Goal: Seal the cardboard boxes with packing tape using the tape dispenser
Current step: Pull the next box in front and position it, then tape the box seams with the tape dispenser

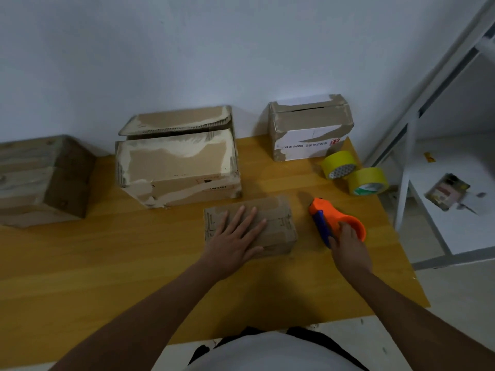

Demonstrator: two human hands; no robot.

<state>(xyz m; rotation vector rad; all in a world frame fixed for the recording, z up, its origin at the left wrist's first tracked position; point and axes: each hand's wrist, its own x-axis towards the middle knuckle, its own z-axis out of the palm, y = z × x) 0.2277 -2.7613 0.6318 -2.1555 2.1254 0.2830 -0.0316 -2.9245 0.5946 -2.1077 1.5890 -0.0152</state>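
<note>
- Four cardboard boxes sat on a yellow wooden table (134, 263) against a pale wall (187, 49).
- Readable writing was scarce: the large middle box (176, 167), its top flap ajar, showed "UN 3481" on its front; the white-sided box (308, 129) at the back right carried a line of upside-down Chinese characters too blurred to read.
- The small flat box (278, 223) lay nearest the person, its side print too faint to make out.
- The left hand (235, 242) lay palm down on that small box, fingers spread wide and flat.
- The right hand (348, 250) curled its fingers around the rear of the orange tape dispenser (332, 218), which rested on the table just right of the small box.
- Two yellow tape rolls (353, 172) leaned together near the table's back right corner, just in front of the white-sided box.
- A darker, taped box (40, 178) stood at the far left.
- A white metal frame (407, 156) stood to the right of the table, with small litter on the pale surface beneath it.
</note>
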